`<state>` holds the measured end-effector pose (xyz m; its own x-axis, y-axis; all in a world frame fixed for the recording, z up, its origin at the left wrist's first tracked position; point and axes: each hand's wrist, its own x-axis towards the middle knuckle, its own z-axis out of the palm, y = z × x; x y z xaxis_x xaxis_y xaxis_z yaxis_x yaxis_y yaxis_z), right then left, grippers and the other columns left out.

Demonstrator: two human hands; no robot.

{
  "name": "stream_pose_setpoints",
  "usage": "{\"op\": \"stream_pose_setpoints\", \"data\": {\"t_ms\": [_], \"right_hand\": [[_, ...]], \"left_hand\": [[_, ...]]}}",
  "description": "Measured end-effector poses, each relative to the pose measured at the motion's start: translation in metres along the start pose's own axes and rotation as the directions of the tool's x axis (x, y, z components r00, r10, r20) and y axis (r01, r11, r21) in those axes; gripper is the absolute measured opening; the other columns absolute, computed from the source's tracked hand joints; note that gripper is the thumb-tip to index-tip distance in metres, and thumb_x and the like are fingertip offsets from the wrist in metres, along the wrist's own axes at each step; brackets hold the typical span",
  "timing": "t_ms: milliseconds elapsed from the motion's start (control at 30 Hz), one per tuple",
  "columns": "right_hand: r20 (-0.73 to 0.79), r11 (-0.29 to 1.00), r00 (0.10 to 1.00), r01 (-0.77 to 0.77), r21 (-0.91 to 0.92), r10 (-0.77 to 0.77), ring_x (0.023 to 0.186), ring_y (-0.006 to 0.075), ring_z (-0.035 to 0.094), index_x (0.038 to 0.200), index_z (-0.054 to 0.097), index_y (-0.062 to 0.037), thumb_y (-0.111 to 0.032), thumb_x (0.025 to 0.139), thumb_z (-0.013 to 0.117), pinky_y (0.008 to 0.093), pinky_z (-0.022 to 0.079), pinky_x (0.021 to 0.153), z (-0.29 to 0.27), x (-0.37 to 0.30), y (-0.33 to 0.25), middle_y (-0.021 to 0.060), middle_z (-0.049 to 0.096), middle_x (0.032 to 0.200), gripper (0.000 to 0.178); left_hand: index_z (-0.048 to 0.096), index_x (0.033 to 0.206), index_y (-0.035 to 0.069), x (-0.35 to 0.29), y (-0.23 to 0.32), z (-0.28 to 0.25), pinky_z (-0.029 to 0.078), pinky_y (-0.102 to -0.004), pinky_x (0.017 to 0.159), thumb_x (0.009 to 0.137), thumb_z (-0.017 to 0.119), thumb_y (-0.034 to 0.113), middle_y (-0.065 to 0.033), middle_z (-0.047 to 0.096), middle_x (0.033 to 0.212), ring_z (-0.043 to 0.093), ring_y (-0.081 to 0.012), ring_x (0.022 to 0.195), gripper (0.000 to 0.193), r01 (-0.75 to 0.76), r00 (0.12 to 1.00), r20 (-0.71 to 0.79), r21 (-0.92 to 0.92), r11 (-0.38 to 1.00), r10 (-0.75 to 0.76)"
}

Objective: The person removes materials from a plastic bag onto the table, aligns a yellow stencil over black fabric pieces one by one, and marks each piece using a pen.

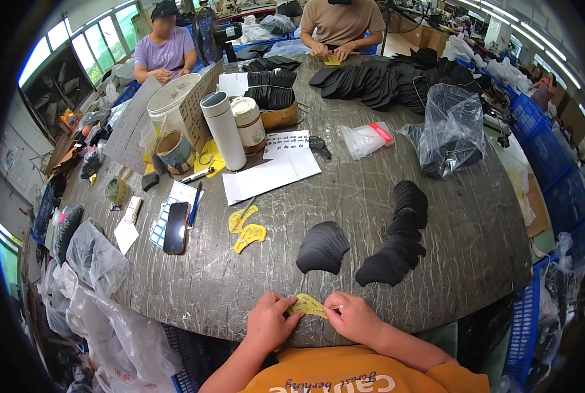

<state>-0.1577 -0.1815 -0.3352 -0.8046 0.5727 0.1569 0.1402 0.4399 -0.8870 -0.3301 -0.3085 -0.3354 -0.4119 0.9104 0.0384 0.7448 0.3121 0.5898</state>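
Observation:
At the table's near edge my left hand [273,321] pinches the left end of a curved yellow template [309,305] with slots cut in it. My right hand [355,318] is closed at the template's right end, around a slim pale pen-like tool [338,307] mostly hidden by the fingers. Whether a black piece lies beneath the template I cannot tell. Beyond my hands sits a fanned stack of curved black pieces [323,247]. To its right runs a longer curving row of black pieces [391,258]. Two more yellow templates [250,237] lie to the left.
On the left are a phone [176,228], blue pen [195,204], black marker [197,175] and tape roll [175,152]. A white flask [224,131] stands farther back near white paper [273,177]. Plastic bags [446,131] lie right. Two people sit across the table [476,229].

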Motion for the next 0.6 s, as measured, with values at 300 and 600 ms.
{"op": "stream_pose_setpoints", "data": {"t_ms": [300,600], "right_hand": [[0.114,0.993,0.987,0.107,0.048,-0.112,0.080,0.0375,0.062,0.092,0.055,-0.0052,-0.007,0.085,0.065,0.0433,0.050,0.070,0.016,0.028,-0.002,0.0152,0.062,0.084,0.012],[0.264,0.989,0.953,0.145,0.025,-0.146,0.083,0.0371,0.062,0.090,0.053,-0.0054,-0.009,0.085,0.064,0.0450,0.049,0.073,0.020,0.041,-0.003,0.0139,0.062,0.083,0.012]], "left_hand": [[0.074,0.099,0.009,0.000,0.000,0.001,0.052,-0.0380,0.066,0.072,0.081,0.023,-0.0085,0.063,0.090,0.064,-0.0278,0.080,0.031,-0.008,1.000,-0.008,-0.007,1.000,0.008],[0.071,0.086,0.008,0.000,0.000,0.000,0.053,-0.0402,0.065,0.072,0.079,0.020,-0.0083,0.062,0.089,0.064,-0.0301,0.079,0.020,-0.038,0.999,-0.035,-0.006,0.999,0.038]]}}
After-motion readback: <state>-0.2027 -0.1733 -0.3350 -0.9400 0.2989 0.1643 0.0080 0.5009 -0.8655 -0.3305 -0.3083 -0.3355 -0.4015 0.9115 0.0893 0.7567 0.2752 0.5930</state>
